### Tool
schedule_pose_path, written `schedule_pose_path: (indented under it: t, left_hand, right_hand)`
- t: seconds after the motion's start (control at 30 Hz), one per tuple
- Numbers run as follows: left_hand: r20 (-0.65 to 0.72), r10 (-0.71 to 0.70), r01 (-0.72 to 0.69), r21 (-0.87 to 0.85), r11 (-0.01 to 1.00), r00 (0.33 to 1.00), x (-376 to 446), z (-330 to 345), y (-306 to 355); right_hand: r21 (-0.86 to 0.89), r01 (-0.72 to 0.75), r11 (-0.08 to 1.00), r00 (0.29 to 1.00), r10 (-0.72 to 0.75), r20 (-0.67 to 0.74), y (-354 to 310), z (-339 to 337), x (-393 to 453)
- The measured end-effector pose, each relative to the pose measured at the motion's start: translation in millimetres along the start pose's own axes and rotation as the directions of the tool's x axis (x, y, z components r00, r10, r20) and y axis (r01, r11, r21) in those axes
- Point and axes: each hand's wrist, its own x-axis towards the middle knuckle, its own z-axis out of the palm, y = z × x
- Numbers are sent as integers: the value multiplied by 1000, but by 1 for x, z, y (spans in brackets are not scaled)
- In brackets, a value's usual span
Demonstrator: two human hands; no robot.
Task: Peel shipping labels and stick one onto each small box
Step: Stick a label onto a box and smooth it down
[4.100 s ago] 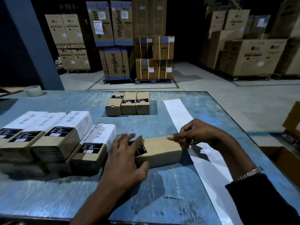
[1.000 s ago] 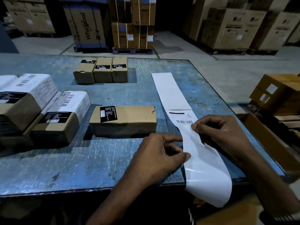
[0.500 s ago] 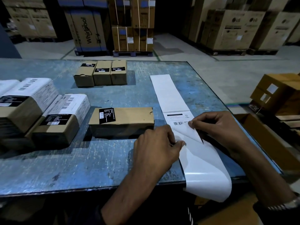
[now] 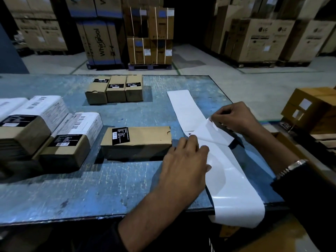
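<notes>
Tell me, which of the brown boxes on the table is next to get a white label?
Probably the lone box lying lengthwise beside the left hand. It has no white label yet, and the right hand is peeling a label nearby.

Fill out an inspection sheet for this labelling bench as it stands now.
Surface: blue table, paint scuffed and scratched.
Job's things: white liner strip runs down the table and hangs over the near edge; one shipping label is half lifted off it. Unlabelled box lies beside the strip. Three small boxes stand in a row farther back, without white labels. Labelled boxes are stacked at left.
Clutter: nothing seen.
Grippers: left hand presses the strip flat; right hand pinches the label's raised corner.
Cables: nothing seen.
Surroundings: warehouse cartons on pallets behind; open cartons to the right.
</notes>
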Motion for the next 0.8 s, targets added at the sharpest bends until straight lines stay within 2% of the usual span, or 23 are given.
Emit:
schedule_pose_path:
  t: [0.13,0.23,0.43,0.63,0.8]
  left_hand:
    - [-54,132,-133,-24,991,990,-4,28,-9]
    - [-51,114,-119,-118,986,992,-4,30,-13]
    - [-27,95,-99,-178,979,995,-4,29,-15]
    - [-13,73,-74,-208,975,997,-4,27,-15]
    - [-22,56,-60,-251,966,998,-3,26,-15]
  right_hand:
    - [-65,59,996,996,-62,-56,-9,3,23]
    - [-58,51,997,991,-58,-120,-9,9,41]
    - [38,26,999,972,-16,-234,8,24,59]
    - [110,-21,994,903,66,-424,14,10,70]
    - [130,61,990,858,14,-513,8,6,67]
